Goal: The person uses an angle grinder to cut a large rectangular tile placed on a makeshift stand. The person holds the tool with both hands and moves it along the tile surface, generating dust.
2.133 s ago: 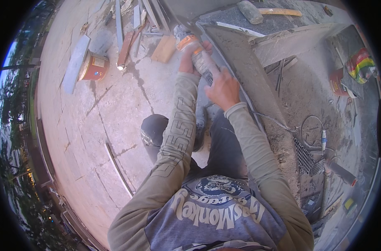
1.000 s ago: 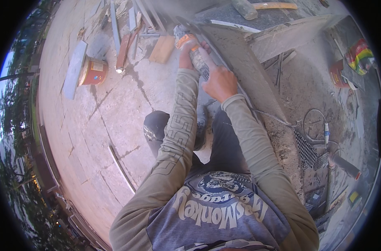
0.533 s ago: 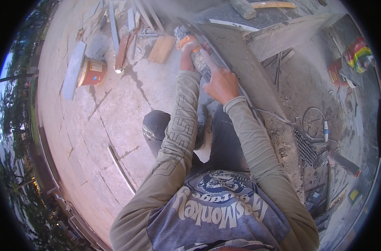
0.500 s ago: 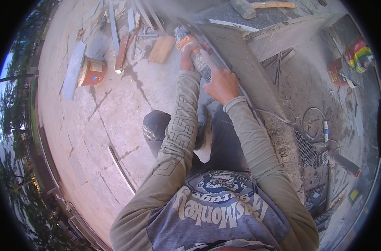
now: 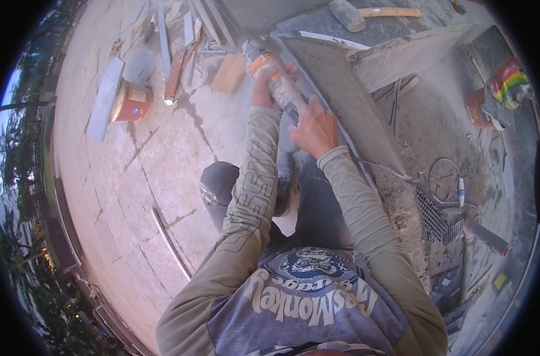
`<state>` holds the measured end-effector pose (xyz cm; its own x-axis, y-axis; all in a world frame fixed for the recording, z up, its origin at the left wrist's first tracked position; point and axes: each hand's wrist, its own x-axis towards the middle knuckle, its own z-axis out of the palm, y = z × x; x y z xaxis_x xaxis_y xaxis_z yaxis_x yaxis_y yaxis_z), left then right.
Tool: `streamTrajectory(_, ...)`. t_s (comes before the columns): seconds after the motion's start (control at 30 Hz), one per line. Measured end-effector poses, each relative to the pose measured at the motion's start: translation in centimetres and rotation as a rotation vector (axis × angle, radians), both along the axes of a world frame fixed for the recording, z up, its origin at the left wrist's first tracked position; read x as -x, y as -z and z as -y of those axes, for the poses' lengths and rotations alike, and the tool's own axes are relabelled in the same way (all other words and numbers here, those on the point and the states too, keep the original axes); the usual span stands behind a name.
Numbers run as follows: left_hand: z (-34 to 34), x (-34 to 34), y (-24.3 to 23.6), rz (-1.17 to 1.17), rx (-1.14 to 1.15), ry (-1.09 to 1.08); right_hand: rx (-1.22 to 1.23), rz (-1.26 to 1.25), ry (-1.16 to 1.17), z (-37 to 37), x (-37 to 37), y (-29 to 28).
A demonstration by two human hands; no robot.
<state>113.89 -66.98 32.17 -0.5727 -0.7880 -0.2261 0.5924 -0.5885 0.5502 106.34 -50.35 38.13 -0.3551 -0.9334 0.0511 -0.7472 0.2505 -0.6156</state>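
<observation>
A dusty angle grinder (image 5: 286, 92) with an orange collar is gripped in both hands, out ahead of my knees. My left hand (image 5: 261, 90) wraps around its front part from the left, with fingertips showing on the far side. Around the rear of the body, my right hand (image 5: 316, 129) is closed, its thumb side along the top. The grinder's head lies beside the near left corner of a grey stone slab (image 5: 365, 110). Its disc cannot be made out clearly.
A hammer (image 5: 348, 16) with a wooden handle lies beyond the slab. Left stand a reddish bucket (image 5: 131, 102) and a leaning pale board (image 5: 106, 98), near loose metal strips and a wooden block (image 5: 228, 72). A cable (image 5: 394, 172) and a wire mesh (image 5: 436, 216) are on the right.
The dust cloud at the top has thinned, baring more of the slab's corner. The grinder and both hands have shifted slightly toward me; both hands keep their hold.
</observation>
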Motion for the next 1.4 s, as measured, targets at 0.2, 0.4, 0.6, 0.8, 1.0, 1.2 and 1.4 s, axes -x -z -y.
streamTrajectory(0.2,0.7,0.4,0.5,0.067,-0.004,0.014,-0.026,0.039,0.019,0.6,0.2,-0.8)
streamTrajectory(0.4,0.0,1.2,-0.4,0.090,-0.079,-0.024,-0.024,0.064,0.020,1.1,0.8,-0.9)
streamTrajectory(0.6,0.8,1.2,-0.1,0.089,-0.103,-0.001,-0.080,0.087,0.005,1.6,1.2,-1.2)
streamTrajectory(0.8,0.4,1.5,-0.4,0.161,-0.054,-0.023,-0.107,0.094,0.019,1.7,1.2,-1.7)
streamTrajectory(1.0,0.9,1.3,-0.2,0.153,-0.066,-0.011,-0.126,0.081,0.020,1.8,1.0,-1.8)
streamTrajectory(1.2,0.9,1.3,-0.3,0.150,-0.039,0.000,-0.117,0.088,0.026,1.9,0.9,-1.4)
streamTrajectory(1.4,-0.6,1.6,-0.3,0.152,-0.058,-0.028,-0.123,0.102,0.033,0.7,1.0,-1.9)
